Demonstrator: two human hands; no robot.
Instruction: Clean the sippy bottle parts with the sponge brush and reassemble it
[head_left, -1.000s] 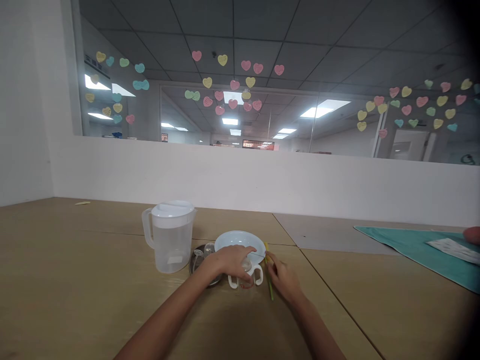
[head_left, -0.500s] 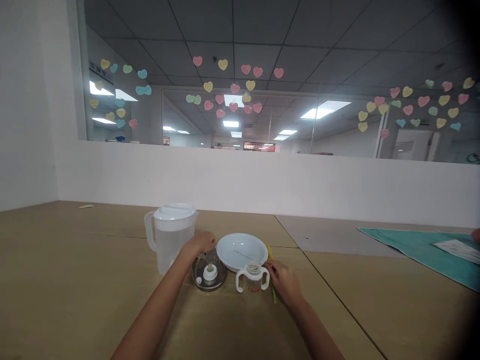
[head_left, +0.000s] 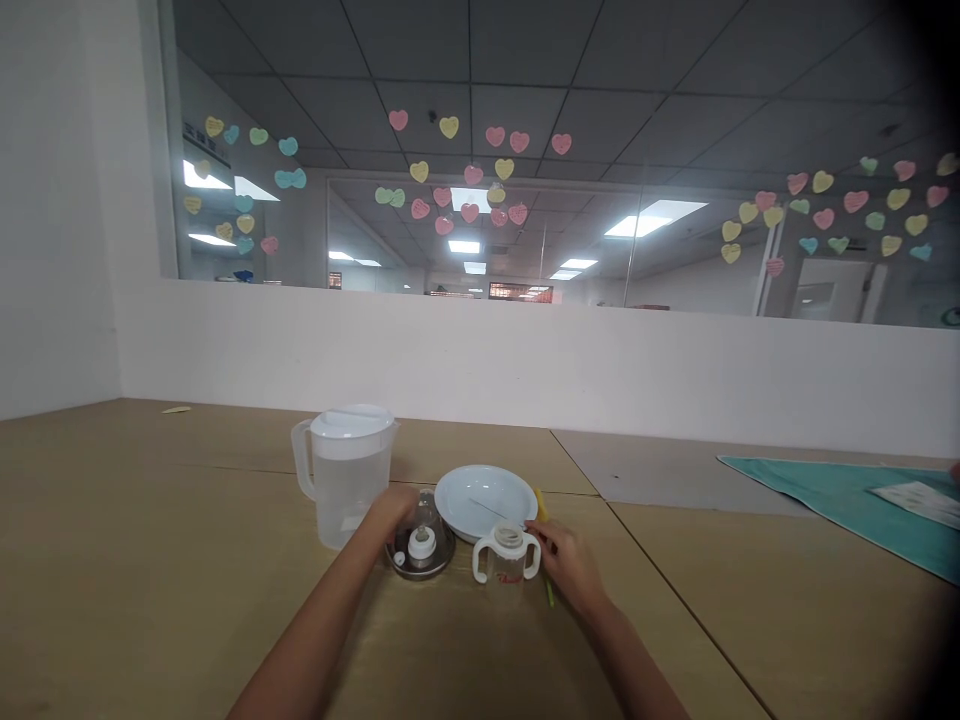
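Observation:
My left hand (head_left: 394, 508) reaches over the back left of a round metal tray (head_left: 421, 574); its fingertips are hidden. In the tray sit a white bottle collar with a teat (head_left: 421, 545), a small white piece (head_left: 399, 558) and a clear dome-shaped cover (head_left: 426, 508). My right hand (head_left: 568, 562) has its fingers drawn together by the right handle of a clear baby bottle (head_left: 507, 568), near the plate's rim; whatever they pinch is too small to make out. The bottle stands uncapped, with two white handles. Behind it is a white plate (head_left: 459, 484) with a thin stick (head_left: 487, 507) in it.
A lidded clear pitcher (head_left: 351, 490) stands left of the tray. Beside my right hand lies a thin yellow-green strip (head_left: 550, 590). On the far right a teal cloth (head_left: 817, 485) carries a whitish packet (head_left: 919, 500). A white wall (head_left: 450, 360) bounds the table's back.
My left hand has moved down and slightly left, from above the clear cover to its left side. My right hand stays almost where it was. The view has shifted a little.

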